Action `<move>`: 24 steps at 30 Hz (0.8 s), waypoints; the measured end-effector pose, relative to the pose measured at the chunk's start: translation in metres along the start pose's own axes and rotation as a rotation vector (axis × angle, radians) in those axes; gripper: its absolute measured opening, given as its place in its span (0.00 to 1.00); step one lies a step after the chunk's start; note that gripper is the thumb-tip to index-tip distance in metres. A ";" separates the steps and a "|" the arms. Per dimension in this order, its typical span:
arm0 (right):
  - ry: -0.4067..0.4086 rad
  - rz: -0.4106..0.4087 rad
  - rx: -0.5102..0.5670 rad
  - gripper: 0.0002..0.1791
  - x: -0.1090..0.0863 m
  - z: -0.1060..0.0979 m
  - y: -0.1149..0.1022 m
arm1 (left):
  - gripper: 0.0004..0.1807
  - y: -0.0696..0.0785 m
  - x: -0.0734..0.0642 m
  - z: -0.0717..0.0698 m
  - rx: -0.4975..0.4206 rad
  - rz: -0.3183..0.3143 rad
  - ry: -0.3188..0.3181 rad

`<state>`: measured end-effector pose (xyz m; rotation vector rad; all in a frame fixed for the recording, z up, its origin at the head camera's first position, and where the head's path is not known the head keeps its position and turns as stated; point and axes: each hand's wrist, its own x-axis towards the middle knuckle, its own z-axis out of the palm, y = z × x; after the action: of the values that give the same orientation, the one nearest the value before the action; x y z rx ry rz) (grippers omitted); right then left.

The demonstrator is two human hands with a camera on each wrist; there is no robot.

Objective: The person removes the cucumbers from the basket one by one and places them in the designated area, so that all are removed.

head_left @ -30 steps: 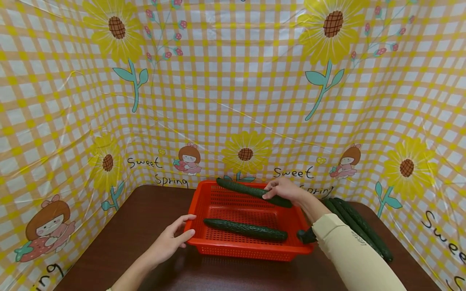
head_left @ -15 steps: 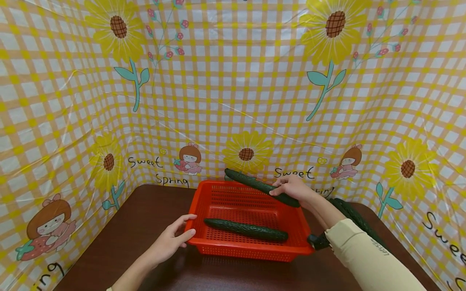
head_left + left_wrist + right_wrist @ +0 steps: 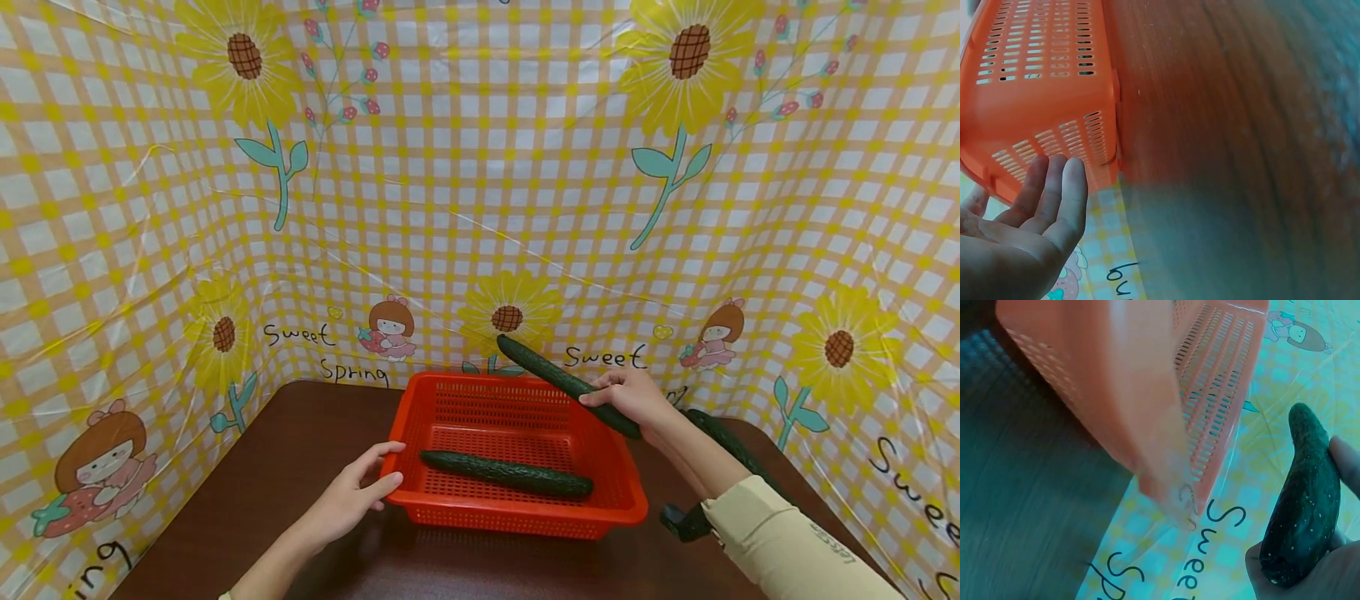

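A red plastic basket (image 3: 517, 517) with slotted walls stands on the table, one cucumber (image 3: 506, 474) lying lengthwise inside it. My left hand (image 3: 345, 500) holds the basket's left rim, thumb and a finger on the edge; the left wrist view has its other fingers (image 3: 1072, 194) under the rim by the outer wall. A second cucumber (image 3: 543, 369) is gripped near its right end by my right hand (image 3: 630, 398), above the basket's back right corner. It tilts, the far end up and to the left. In the right wrist view, fingers and thumb close round this cucumber (image 3: 1304, 500).
Beyond my right forearm, another cucumber (image 3: 723, 437) lies on the dark brown table (image 3: 300, 433), partly hidden by the arm. A black camera mount (image 3: 682, 522) sits under my right wrist. Checked, flower-printed cloth (image 3: 465, 208) walls the back and both sides.
My right hand has moved right with its cucumber, which now tilts more steeply with its left end raised clear of the basket. The left hand, basket and inner cucumber stay put.
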<state>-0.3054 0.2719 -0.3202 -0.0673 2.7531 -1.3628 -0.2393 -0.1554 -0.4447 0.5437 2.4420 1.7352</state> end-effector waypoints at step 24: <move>0.150 0.111 0.024 0.40 -0.039 -0.031 0.041 | 0.26 0.000 0.001 0.000 0.006 -0.006 0.004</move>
<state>-0.2694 0.3236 -0.3325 0.1943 2.8101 -1.4255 -0.2400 -0.1552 -0.4445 0.5331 2.4492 1.7292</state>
